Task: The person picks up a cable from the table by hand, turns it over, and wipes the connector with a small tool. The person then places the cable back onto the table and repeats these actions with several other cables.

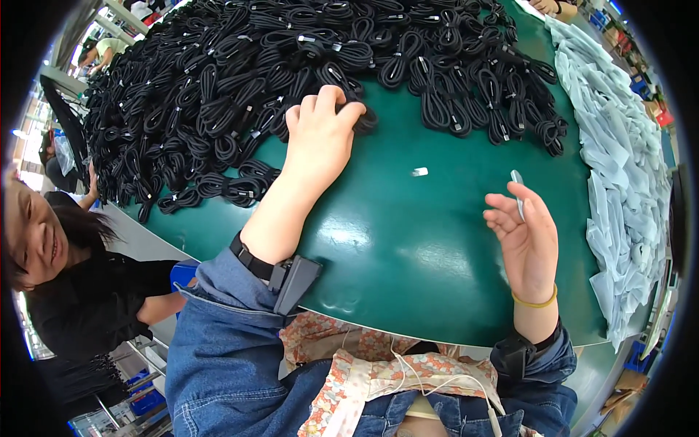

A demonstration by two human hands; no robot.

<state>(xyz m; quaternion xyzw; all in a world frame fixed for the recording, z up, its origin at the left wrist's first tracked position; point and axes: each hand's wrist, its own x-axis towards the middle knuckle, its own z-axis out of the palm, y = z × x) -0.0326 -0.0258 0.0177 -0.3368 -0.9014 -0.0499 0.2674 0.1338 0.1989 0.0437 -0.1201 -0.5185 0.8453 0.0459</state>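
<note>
My left hand (322, 135) reaches to the near edge of a big heap of coiled black cables (218, 95). Its fingers curl down over one coiled cable (366, 120), partly hidden beneath them. At the right, my right hand (526, 237) is raised above the green table (408, 291), palm turned inward. Between its thumb and index finger is a thin, pale translucent piece (518, 177), whose exact kind I cannot make out. A small white and clear piece (420, 172) lies on the table between the two hands.
A long pile of pale translucent plastic bags (619, 182) runs along the table's right side. At the left, a person in black (95, 284) is close to the table edge. Another person's hand (546, 7) shows at the far right.
</note>
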